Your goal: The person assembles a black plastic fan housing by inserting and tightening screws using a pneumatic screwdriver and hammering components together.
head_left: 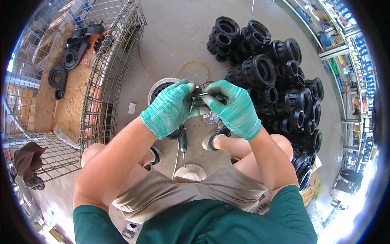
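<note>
My left hand, in a green-and-white knit glove, is closed around a small dark part in front of me. The fingers of my right hand, gloved alike, pinch the same part from the other side, where a bit of bright metal shows. The part's exact kind is mostly hidden by the fingers. Behind my left hand a round black piece with a pale rim is partly covered. Small metal rings, like washers or nuts, lie in a round tray under my hands. A dark green power driver points down between my feet.
Black ribbed pipe fittings are piled on the right. At left stands a wire cage holding cardboard and black fittings. A thin yellowish hose loops on the floor ahead. Stocked shelving lines the far right.
</note>
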Action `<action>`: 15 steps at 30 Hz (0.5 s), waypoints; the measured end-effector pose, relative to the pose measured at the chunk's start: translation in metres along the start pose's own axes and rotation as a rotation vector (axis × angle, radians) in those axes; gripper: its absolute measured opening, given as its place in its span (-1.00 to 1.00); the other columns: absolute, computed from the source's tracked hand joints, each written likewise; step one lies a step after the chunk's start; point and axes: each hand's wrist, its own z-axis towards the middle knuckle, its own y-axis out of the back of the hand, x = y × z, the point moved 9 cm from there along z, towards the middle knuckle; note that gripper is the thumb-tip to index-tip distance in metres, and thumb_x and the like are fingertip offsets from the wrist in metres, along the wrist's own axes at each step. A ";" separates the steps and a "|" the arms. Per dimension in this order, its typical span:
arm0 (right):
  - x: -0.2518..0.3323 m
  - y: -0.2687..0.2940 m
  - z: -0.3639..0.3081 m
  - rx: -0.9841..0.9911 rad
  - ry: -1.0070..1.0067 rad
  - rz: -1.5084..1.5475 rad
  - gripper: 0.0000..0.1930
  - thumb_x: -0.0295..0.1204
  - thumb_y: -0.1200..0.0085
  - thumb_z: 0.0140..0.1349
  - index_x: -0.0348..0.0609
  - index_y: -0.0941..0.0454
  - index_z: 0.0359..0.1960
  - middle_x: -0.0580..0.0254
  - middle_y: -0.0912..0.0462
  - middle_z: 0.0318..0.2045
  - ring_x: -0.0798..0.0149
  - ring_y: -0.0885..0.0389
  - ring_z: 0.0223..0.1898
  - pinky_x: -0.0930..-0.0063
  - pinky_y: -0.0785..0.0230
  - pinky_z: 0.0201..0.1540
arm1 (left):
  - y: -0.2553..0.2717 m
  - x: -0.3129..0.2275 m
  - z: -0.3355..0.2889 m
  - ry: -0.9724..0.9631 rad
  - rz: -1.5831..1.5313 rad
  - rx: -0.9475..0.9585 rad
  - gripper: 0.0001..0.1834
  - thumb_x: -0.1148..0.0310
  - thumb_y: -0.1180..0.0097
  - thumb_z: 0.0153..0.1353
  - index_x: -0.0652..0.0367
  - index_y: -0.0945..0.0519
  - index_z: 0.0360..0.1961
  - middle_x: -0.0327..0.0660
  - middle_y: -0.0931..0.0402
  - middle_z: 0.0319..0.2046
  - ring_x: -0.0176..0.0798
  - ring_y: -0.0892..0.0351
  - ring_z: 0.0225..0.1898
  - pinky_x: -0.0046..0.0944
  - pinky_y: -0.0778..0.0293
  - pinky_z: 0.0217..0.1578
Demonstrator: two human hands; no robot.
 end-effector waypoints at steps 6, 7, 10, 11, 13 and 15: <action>0.024 -0.004 -0.001 -0.017 0.292 -0.204 -0.80 -0.43 -0.37 0.14 -0.18 -0.71 -0.21 0.09 -0.71 -0.33 0.04 -0.69 -0.33 0.29 -0.53 -0.25 | 0.008 0.002 -0.001 -0.010 0.008 -0.027 -0.83 0.37 -0.03 0.46 0.16 -0.53 -0.01 -0.10 -0.59 -0.12 -0.12 -0.67 -0.14 -0.01 -0.69 -0.04; 0.021 -0.003 -0.001 -0.023 0.263 -0.162 -0.81 -0.44 -0.36 0.16 -0.19 -0.71 -0.20 0.08 -0.72 -0.32 0.07 -0.70 -0.35 0.31 -0.53 -0.27 | 0.007 0.001 -0.001 -0.010 0.008 -0.026 -0.83 0.37 -0.03 0.46 0.16 -0.53 -0.01 -0.10 -0.59 -0.12 -0.12 -0.67 -0.14 -0.01 -0.69 -0.04; 0.007 0.006 0.000 -0.084 0.179 -0.046 -0.82 -0.46 -0.34 0.19 -0.20 -0.72 -0.19 0.08 -0.73 -0.31 0.15 -0.70 -0.39 0.36 -0.52 -0.31 | -0.002 -0.005 -0.002 -0.035 0.047 0.033 -0.81 0.36 -0.07 0.45 0.17 -0.53 0.01 -0.10 -0.61 -0.15 -0.14 -0.68 -0.13 -0.04 -0.68 -0.09; -0.002 0.011 0.001 -0.135 0.121 0.033 -0.83 -0.47 -0.34 0.21 -0.21 -0.73 -0.18 0.09 -0.75 -0.30 0.22 -0.70 -0.41 0.40 -0.51 -0.34 | 0.002 -0.004 -0.002 -0.021 0.126 -0.001 -0.79 0.33 -0.09 0.45 0.18 -0.53 0.02 -0.13 -0.62 -0.18 -0.19 -0.67 -0.17 -0.12 -0.66 -0.17; -0.010 0.014 0.004 -0.142 0.044 0.056 -0.83 -0.46 -0.34 0.22 -0.23 -0.73 -0.17 0.10 -0.75 -0.30 0.29 -0.67 -0.43 0.44 -0.50 -0.35 | 0.006 -0.002 -0.001 -0.005 0.206 -0.033 -0.77 0.30 -0.12 0.45 0.18 -0.53 0.02 -0.15 -0.62 -0.21 -0.24 -0.65 -0.21 -0.20 -0.64 -0.24; -0.016 0.012 0.004 -0.116 -0.079 0.136 -0.80 -0.44 -0.34 0.25 -0.23 -0.74 -0.13 0.14 -0.76 -0.31 0.41 -0.61 -0.46 0.52 -0.48 -0.35 | 0.005 -0.004 -0.003 -0.047 0.282 -0.014 -0.72 0.24 -0.15 0.45 0.19 -0.53 0.02 -0.19 -0.61 -0.27 -0.36 -0.59 -0.31 -0.36 -0.53 -0.37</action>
